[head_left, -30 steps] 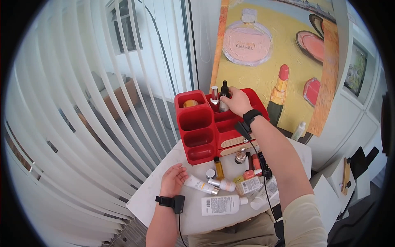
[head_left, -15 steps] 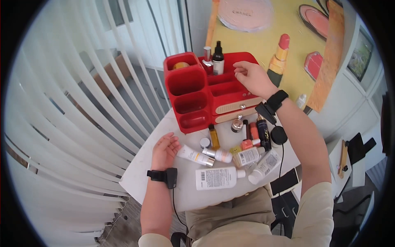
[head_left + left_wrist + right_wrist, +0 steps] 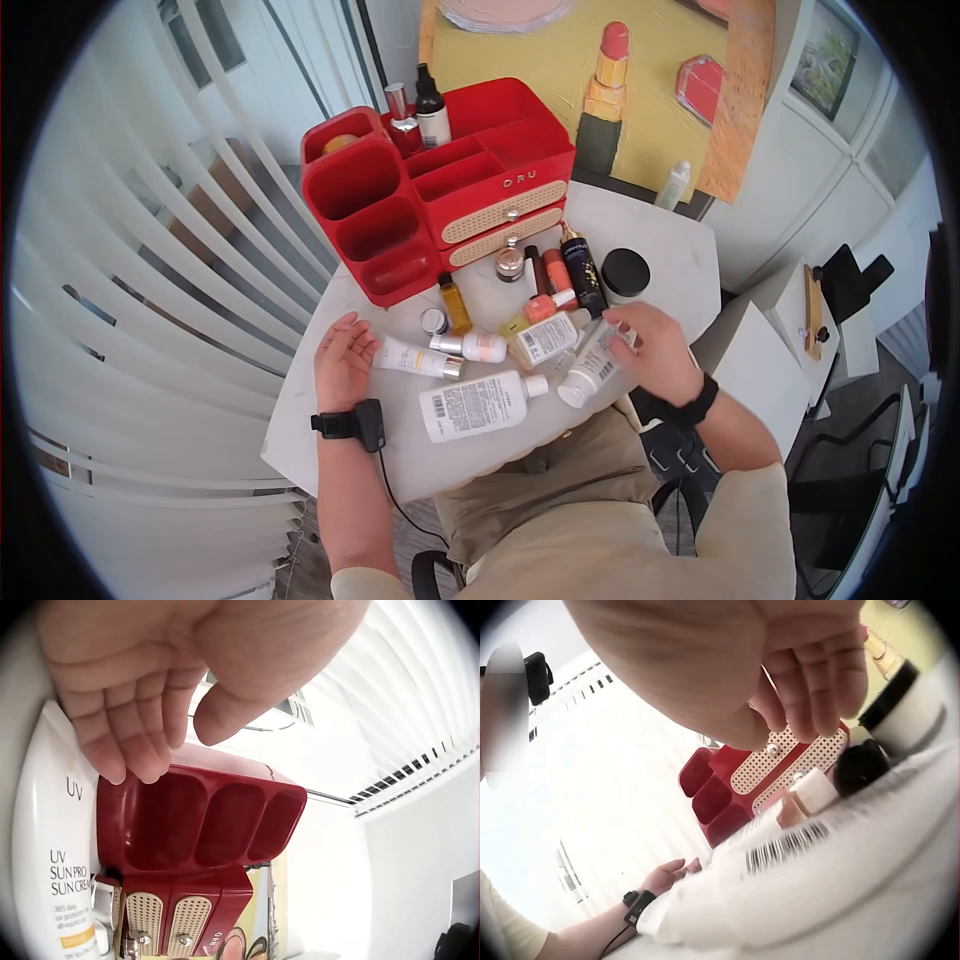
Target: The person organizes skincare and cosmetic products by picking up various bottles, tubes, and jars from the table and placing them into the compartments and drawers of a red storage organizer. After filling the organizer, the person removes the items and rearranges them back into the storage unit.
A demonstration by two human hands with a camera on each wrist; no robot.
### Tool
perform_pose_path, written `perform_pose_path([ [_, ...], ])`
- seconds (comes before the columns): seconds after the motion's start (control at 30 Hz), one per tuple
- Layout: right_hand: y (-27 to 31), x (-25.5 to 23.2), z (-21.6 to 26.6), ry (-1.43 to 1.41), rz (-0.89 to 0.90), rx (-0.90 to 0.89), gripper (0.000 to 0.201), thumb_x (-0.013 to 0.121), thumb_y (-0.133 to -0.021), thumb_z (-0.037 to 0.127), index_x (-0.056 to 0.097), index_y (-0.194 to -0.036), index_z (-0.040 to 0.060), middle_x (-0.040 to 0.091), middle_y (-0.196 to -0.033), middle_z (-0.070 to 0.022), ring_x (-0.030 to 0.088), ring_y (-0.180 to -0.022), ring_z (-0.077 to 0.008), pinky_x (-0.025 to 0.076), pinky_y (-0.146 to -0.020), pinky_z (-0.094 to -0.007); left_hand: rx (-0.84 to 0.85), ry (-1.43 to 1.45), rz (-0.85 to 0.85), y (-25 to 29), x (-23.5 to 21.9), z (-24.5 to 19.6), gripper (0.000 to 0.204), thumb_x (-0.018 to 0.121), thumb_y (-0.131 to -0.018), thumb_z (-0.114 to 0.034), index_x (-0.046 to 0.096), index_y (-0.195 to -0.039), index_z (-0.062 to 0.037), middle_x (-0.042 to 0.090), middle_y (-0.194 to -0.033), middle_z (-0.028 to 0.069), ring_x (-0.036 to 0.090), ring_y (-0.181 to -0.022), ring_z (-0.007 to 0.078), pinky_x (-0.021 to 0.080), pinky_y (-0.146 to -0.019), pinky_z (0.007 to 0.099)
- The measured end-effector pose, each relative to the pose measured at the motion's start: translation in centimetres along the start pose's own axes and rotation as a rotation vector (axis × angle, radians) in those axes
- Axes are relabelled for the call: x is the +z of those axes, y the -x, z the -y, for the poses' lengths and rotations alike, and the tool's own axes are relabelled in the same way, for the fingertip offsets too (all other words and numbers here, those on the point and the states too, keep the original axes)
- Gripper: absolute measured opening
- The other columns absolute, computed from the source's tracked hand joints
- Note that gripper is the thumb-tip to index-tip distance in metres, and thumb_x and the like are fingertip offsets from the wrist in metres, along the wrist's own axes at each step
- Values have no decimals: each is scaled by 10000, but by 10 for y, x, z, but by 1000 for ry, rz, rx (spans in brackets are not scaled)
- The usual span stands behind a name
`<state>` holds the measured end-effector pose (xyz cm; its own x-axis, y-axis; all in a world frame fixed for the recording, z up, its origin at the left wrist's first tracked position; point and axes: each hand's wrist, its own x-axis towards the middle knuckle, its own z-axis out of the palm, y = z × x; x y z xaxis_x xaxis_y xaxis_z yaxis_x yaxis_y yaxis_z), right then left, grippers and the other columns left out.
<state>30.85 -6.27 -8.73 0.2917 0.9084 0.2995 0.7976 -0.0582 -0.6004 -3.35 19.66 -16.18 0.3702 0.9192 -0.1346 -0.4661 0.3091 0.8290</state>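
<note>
In the head view my right hand (image 3: 655, 352) is over a white tube (image 3: 592, 370) at the table's right front; in the right wrist view its fingers are loosely bent, gripping nothing. My left hand (image 3: 343, 358) rests palm up with relaxed fingers beside the sun cream tube (image 3: 415, 358), which the left wrist view shows close to the fingertips. A large white bottle (image 3: 474, 406) lies in front. Inside the red organizer (image 3: 385, 262), a black-capped spray bottle (image 3: 432, 112) stands beside a silver-capped bottle (image 3: 402, 122).
Between the hands lie a pump bottle (image 3: 478, 347), an amber bottle (image 3: 455, 304), a labelled bottle (image 3: 547, 341) and a dark bottle (image 3: 582, 268). A black-lidded jar (image 3: 625, 275) is at the right. A painting (image 3: 520, 55) stands behind the organizer, and a small tube (image 3: 673, 186) near the back edge.
My right hand has let go of the spray bottle and come from the organizer to the front right tube. The black-lidded jar is uncovered. The head view has shifted; the left hand stays by its tube.
</note>
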Motion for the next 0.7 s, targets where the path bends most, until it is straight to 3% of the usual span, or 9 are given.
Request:
perform_pose_path([
  [0.1, 32, 2, -1, 115, -102, -212, 380, 677, -718, 31, 638, -1095, 58, 628, -1087, -146, 602, -999, -340, 516, -849, -413, 6, -11, -24, 2, 7, -1, 280, 514, -966, -109, 544, -1209, 26, 659, -1001, 127, 636, -864, 195, 537, -813, 326],
  [0.23, 50, 12, -13, 113, -186, -246, 384, 659, -705, 13, 636, -1086, 51, 627, -1067, -153, 598, -989, -353, 510, -862, -428, 14, -34, 8, 2, 4, -1, 294, 522, -968, -123, 538, -1221, 26, 655, -1017, 128, 632, -881, 196, 534, -822, 329],
  [0.3, 56, 23, -33, 9, -371, -97, 316, 620, -768, -13, 635, -1079, 39, 643, -1020, -109, 626, -883, -255, 514, -795, -349, 21, 11, -26, 3, 0, 2, 310, 528, -971, -139, 531, -1237, 19, 648, -1044, 123, 626, -896, 196, 530, -833, 332],
  [0.33, 58, 26, -40, 4, -379, -90, 316, 620, -768, -13, 635, -1079, 39, 643, -1020, -109, 626, -883, -255, 514, -795, -349, 20, 1, -19, 3, -2, 3, 310, 528, -971, -139, 531, -1237, 19, 648, -1044, 123, 626, -896, 196, 530, -833, 332],
  [0.4, 53, 30, -55, -424, -452, 267, 244, 561, -853, -28, 633, -1079, 28, 648, -938, -46, 589, -763, -118, 478, -714, -245, 37, 39, -50, 5, -6, 4, 319, 528, -974, -151, 526, -1249, 11, 643, -1064, 114, 621, -908, 192, 527, -842, 333],
  [0.43, 48, 38, -66, -547, -529, 259, 206, 514, -912, -12, 632, -1079, 16, 630, -862, -1, 530, -715, -38, 432, -658, -185, 41, 28, -46, 5, -7, 5, 319, 528, -974, -151, 526, -1249, 11, 643, -1064, 114, 621, -908, 192, 527, -842, 333],
  [0.53, 37, 35, -83, -704, -508, 362, 200, 522, -905, -3, 634, -1070, 6, 620, -825, -7, 542, -722, -49, 446, -651, -200, 77, 60, -62, 11, -7, 1, 318, 533, -970, -142, 527, -1253, 5, 641, -1068, 106, 618, -905, 188, 525, -844, 333],
  [0.63, 34, 33, -85, -647, -448, 373, 195, 531, -902, 6, 633, -1068, -5, 607, -797, 1, 533, -710, -45, 446, -644, -200, 117, 14, -93, 17, 3, -9, 323, 564, -959, -134, 528, -1247, 7, 647, -1060, 107, 623, -898, 187, 524, -826, 322],
  [0.7, 34, 34, -85, -612, -431, 385, 185, 548, -899, 8, 637, -1060, -10, 600, -787, 10, 527, -690, -44, 446, -634, -199, 161, -207, -51, 26, 27, -23, 299, 573, -945, -126, 555, -1220, -12, 654, -1037, 81, 621, -877, 159, 518, -795, 299],
])
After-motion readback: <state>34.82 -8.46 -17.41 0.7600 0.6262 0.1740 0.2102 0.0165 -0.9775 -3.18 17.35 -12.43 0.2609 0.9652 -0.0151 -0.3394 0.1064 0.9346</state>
